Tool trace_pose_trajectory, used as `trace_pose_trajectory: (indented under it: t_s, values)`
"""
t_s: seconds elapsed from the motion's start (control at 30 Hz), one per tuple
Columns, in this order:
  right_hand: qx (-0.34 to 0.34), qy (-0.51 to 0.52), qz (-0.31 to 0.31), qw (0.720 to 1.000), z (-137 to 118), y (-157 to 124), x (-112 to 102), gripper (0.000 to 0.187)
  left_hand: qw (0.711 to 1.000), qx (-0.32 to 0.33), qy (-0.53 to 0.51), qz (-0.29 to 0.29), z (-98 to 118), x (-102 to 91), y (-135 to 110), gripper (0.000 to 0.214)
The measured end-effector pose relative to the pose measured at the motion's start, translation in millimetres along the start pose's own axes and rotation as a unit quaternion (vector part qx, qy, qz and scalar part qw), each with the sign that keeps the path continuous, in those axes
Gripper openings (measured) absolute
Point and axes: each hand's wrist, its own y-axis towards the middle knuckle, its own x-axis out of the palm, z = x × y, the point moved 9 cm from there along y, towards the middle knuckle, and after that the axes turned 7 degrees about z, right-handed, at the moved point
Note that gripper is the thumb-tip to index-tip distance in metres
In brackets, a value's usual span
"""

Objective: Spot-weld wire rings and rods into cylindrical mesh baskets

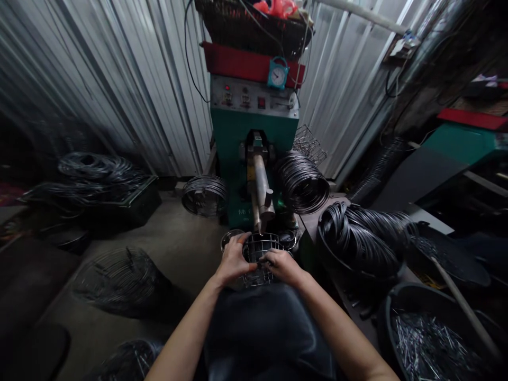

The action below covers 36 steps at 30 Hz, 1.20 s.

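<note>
A round wire basket frame stands low in front of me, just under the electrode tip of a green spot welding machine. My left hand is closed on the left side of the frame, with orange covers on the thumb and a finger. Across from it, my right hand has its fingers curled in a pinch at the frame's near right side. Whatever lies between those fingertips is too small and dark to make out. The welding arm reaches down toward the frame's far rim.
Wire ring bundles hang left and right of the machine. At right are a tub of wire rings and a black tub of short wire pieces. A wire stack stands on the left floor.
</note>
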Motion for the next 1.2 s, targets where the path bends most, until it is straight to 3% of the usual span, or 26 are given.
trace_pose_trajectory:
  t_s: [0.17, 0.3, 0.5, 0.63, 0.8, 0.9, 1.2]
  values:
    - [0.012, 0.007, 0.016, 1.000, 11.1, 16.8, -5.8, 0.016, 0.999, -0.027, 0.010, -0.017, -2.8, 0.0, 19.8, 0.079]
    - [0.023, 0.022, 0.036, 0.999, 13.1, 16.5, -8.2, 0.018, 0.999, -0.026, 0.018, -0.029, -0.7, 1.5, 23.3, 0.079]
    - [0.044, -0.027, 0.038, 0.998, 23.0, 20.8, -6.3, 0.021, 0.997, -0.049, 0.054, -0.001, -7.0, 1.4, 31.2, 0.080]
    - [0.062, -0.033, 0.056, 0.996, 28.3, 27.2, -6.9, 0.020, 0.996, -0.061, 0.053, -0.024, -11.7, 7.0, 41.0, 0.079]
    - [0.096, 0.001, 0.169, 0.981, 33.1, 4.7, -20.0, 0.026, 0.997, -0.066, 0.049, -0.013, -14.1, 6.0, 40.5, 0.083]
    - [0.134, 0.024, 0.211, 0.968, 45.1, -7.2, -25.2, 0.018, 0.998, -0.045, 0.042, -0.020, -12.2, 7.8, 42.2, 0.085]
    - [0.161, 0.026, 0.203, 0.966, 62.6, 12.0, -27.3, 0.016, 0.998, -0.048, 0.039, -0.019, -21.1, 8.8, 64.8, 0.077]
